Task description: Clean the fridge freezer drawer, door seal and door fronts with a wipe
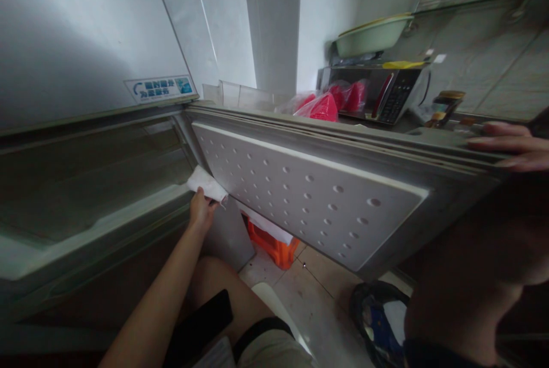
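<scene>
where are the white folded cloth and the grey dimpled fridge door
White folded cloth (208,182), head view: middle of its upper surface.
Grey dimpled fridge door (297,189), head view: middle of its inner panel.

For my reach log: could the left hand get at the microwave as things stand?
Probably not: the open door stands between the microwave and the left hand, which holds a white cloth.

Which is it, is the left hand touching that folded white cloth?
Touching: the head view shows the left hand gripping the folded white cloth, thumb on its near side.
</scene>
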### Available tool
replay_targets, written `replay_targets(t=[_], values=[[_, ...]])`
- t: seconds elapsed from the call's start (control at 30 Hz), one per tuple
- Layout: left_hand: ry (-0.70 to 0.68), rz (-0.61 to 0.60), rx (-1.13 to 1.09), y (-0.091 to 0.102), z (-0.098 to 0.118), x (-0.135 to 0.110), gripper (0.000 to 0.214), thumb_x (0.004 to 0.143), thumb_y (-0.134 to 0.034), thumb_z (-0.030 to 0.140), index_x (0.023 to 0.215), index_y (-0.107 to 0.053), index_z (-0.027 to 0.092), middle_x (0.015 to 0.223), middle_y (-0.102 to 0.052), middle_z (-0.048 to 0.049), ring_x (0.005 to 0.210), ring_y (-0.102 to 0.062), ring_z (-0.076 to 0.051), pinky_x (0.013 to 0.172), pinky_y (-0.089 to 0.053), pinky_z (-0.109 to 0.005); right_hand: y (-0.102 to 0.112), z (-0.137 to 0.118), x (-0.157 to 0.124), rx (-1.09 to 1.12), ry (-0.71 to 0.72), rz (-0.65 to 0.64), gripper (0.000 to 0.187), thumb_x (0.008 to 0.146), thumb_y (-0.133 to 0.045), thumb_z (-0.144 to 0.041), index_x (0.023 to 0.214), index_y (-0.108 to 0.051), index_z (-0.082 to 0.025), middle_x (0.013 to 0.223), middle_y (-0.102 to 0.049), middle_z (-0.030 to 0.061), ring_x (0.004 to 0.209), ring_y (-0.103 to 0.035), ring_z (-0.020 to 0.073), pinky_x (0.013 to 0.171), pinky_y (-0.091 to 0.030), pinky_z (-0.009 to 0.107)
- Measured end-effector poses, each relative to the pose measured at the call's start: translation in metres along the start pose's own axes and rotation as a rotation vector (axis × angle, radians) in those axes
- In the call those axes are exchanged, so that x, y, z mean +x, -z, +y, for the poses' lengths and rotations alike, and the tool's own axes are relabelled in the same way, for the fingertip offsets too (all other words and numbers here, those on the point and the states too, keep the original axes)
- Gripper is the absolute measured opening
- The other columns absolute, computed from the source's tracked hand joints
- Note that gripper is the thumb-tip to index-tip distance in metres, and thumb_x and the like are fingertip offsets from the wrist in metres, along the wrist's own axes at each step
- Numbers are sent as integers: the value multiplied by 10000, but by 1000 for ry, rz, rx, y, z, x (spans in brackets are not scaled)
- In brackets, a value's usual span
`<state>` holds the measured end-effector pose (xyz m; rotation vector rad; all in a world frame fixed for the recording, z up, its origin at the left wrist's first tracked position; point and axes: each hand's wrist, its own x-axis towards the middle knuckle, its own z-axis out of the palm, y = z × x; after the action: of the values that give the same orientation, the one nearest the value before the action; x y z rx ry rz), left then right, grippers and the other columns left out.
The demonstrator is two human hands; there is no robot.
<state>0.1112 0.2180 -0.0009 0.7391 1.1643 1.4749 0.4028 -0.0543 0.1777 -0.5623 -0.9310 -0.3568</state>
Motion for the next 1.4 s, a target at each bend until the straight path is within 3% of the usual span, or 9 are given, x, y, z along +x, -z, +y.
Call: replay_targets(t=[0.13, 0.27, 0.4, 0.5, 0.67, 0.87, 1.07, 1.2, 1.4], values=[[-109, 24, 146, 22, 17, 7, 186, 922, -408, 219, 853, -578, 188, 963, -662, -64, 957, -661, -206, 907, -526, -514, 0, -1, 0, -33, 5, -23, 885, 921, 175, -98, 660, -658, -241, 659, -592, -6, 839, -667, 130, 1080, -350, 487], [-319, 1, 309, 30, 31, 10, 161, 866, -483, 176, 876, -643, 184, 964, -685, -57, 1097, -607, -236, 1066, -406, -449, 4, 0, -1, -60, 8, -52, 718, 998, 5, -210, 730, -660, -243, 760, -630, -15, 918, -658, 138, 1132, -305, 501], [-495, -85, 385, 9, 18, 0, 290, 886, -459, 178, 1096, -659, 156, 1248, -643, -99, 1269, -513, -226, 1145, -290, -346, 14, 14, 6, -85, 127, -85, 705, 1019, -44, -381, 715, -667, -253, 713, -651, -26, 850, -656, 170, 1067, -347, 541], [-568, -113, 378, -16, -4, -9, 385, 921, -407, 218, 1253, -585, 138, 1392, -554, -113, 1333, -459, -197, 1144, -280, -297, 15, 18, 10, -43, 167, -88, 813, 997, 89, -320, 654, -646, -260, 612, -598, -24, 736, -648, 164, 991, -400, 533], [-599, -37, 363, -33, -30, -5, 419, 905, -410, 230, 1302, -511, 143, 1323, -588, -132, 1256, -530, -220, 1097, -360, -346, -3, -1, 1, -52, -9, 13, 978, 831, 277, -14, 647, -652, -256, 654, -602, -3, 806, -659, 130, 1084, -337, 492], [-574, 21, 467, -20, -29, 15, 355, 885, -449, 271, 1213, -508, 151, 1226, -610, -147, 1171, -579, -254, 1039, -420, -414, -1, -3, 3, -93, -45, 41, 854, 918, 136, -50, 599, -627, -264, 646, -601, -31, 784, -671, 113, 1086, -366, 461], [-616, -153, 705, -12, -16, 19, 368, 890, -452, 340, 1178, -565, 140, 1190, -655, -157, 1144, -610, -277, 995, -457, -400, 6, 0, 4, -115, -3, -67, 914, 840, 202, 2, 654, -648, -278, 666, -617, -43, 838, -668, 112, 1096, -352, 464], [-626, -259, 934, -7, -1, 21, 406, 892, -406, 368, 1061, -647, 88, 1086, -696, -208, 1104, -633, -340, 965, -470, -440, 0, -5, 0, -80, -19, -17, 891, 875, 166, -11, 675, -665, -262, 695, -618, -28, 839, -664, 115, 1104, -348, 461], [-672, -418, 1217, -7, 19, 8, 383, 861, -420, 322, 1015, -670, 76, 1095, -694, -233, 1082, -646, -330, 959, -464, -396, -6, -10, -2, -112, -65, 38, 869, 903, 129, -33, 615, -656, -269, 696, -638, -44, 860, -682, 98, 1113, -362, 440]])
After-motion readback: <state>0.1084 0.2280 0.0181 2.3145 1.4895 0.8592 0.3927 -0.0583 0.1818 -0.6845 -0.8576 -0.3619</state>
